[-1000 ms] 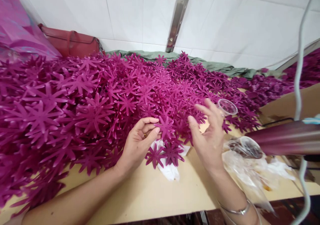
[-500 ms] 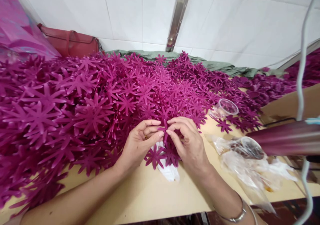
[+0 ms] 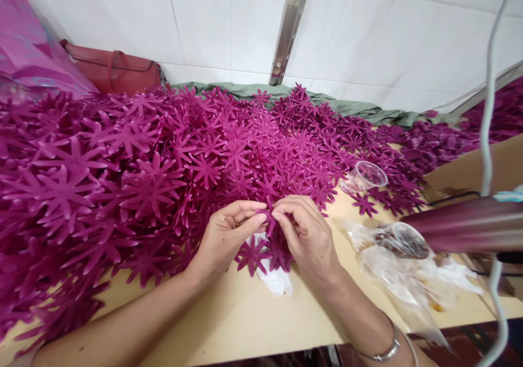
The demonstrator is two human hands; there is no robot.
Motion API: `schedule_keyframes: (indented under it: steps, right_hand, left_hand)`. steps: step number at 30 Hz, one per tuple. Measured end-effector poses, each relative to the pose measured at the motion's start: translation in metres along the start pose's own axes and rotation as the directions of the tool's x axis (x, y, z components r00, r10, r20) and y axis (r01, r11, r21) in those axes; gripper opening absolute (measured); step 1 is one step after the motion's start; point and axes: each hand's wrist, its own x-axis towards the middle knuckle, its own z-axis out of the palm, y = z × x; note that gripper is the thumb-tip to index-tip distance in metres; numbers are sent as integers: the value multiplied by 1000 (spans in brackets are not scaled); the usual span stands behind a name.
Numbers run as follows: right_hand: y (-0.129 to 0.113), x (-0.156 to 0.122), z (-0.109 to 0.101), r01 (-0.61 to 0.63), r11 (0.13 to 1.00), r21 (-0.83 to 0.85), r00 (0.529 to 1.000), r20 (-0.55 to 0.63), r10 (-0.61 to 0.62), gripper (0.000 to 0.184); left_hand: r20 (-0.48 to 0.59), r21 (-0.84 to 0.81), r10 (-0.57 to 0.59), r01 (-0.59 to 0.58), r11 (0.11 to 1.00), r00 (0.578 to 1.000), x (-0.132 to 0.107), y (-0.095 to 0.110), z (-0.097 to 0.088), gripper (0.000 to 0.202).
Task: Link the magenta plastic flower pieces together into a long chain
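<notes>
Both hands meet over the near edge of a heap of purple star-shaped flower pieces [image 3: 175, 154]. My left hand [image 3: 226, 233] pinches one purple flower piece [image 3: 269, 220] between thumb and fingers. Closed on the right side of that same piece is my right hand [image 3: 308, 236], thumb against fingertips. Part of the piece is hidden by the fingers. Just below it, more flower pieces [image 3: 251, 255] lie on a crumpled white tissue [image 3: 278, 282] on the pale tabletop [image 3: 229, 323].
A clear plastic cup [image 3: 370, 175] lies tipped at the right, behind crumpled clear bags [image 3: 400, 274]. A purple cylindrical object [image 3: 466, 225] and a white cable [image 3: 490, 111] stand at far right. A red handbag [image 3: 114, 70] rests against the tiled wall, beside green cloth [image 3: 355, 107].
My right fingers have drawn slightly closer to the left ones over the flower piece. The fingertips sit a little lower; the heap looks the same.
</notes>
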Motion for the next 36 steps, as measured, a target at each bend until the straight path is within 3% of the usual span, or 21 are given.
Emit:
schedule_keyframes:
  steps: [2, 11, 19, 25, 30, 36]
  right_hand:
    - [0, 0, 0, -1, 1000, 30, 1000, -17, 2, 6]
    - [-2, -2, 3, 39, 993, 114, 999, -41, -34, 10]
    - [-2, 0, -2, -39, 989, 143, 999, -11, 41, 16]
    - [-5, -3, -2, -219, 958, 186, 976, 32, 217, 18]
    - [-2, -5, -3, -370, 889, 271, 924, 4, 383, 18]
    - [-2, -2, -5, -455, 817, 354, 868, -27, 496, 24]
  left_hand:
    - [-3, -3, 8, -8, 1000, 1000, 0, 0, 0, 22]
    - [-25, 39, -8, 8, 999, 1000, -1, 4, -1, 22]
    - [11, 39, -33, 33, 999, 999, -1, 5, 2, 21]
    - [36, 69, -3, 0, 998, 999, -3, 3, 1, 19]
    - [63, 47, 20, -23, 999, 998, -2, 1, -3, 15]
    - [68, -11, 25, -24, 1000, 997, -2, -1, -4, 13]
